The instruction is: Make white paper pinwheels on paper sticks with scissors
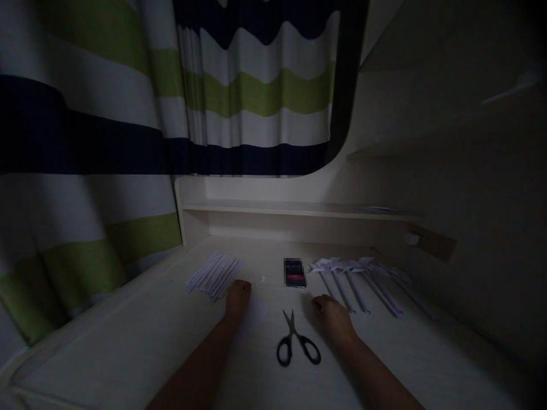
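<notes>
Dim room, little light. A pale wood-grain desk top (128,347) runs across the lower view, w/ a low white shelf ledge (299,209) along its back edge. Behind hangs a wavy-striped fabric curtain in white, lime green & navy (256,85), its folds spilling down the left side. At right, a plain off-white wall (461,171) in shadow carries a small tan wall plate (433,242).

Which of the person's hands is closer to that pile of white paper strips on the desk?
Left. The left hand rests right beside the paper strips, at their near edge. The right hand lies farther off, beyond the scissors.
</notes>
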Motion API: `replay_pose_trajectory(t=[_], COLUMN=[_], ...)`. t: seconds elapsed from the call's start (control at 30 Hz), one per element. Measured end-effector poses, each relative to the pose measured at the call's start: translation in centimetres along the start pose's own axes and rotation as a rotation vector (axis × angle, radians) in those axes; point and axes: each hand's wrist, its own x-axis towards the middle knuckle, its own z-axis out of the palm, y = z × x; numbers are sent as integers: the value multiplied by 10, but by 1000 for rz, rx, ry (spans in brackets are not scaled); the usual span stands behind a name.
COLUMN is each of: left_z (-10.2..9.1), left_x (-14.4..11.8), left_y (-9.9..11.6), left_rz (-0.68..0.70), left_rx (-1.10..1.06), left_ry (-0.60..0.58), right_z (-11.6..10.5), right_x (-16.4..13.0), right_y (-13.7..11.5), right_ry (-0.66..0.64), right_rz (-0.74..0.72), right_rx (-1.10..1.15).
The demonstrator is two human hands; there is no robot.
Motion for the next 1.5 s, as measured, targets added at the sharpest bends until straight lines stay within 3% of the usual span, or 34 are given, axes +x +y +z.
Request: replay_pose_trajectory(t=[0.33, 0.57, 0.9, 1.3, 1.5], left_z=[-35, -54, -22, -28, -28], left_x=[22, 27, 24, 25, 25], left_y=[-26, -32, -22, -26, -26], left_rz=[-86, -148, 37, 6, 0], left_rx=[403, 538, 546, 617, 611], left_ry=[88, 148, -119, -413, -460], right_z=[9, 13, 13, 15, 11], right_x=[-3, -2, -3, -4, -7], right_y=[-7, -2, -6, -8, -15], right_ry=[13, 8, -13, -33, -55], right_rz=[-112, -134, -176, -204, -241], right_rx=[149, 207, 229, 188, 195])
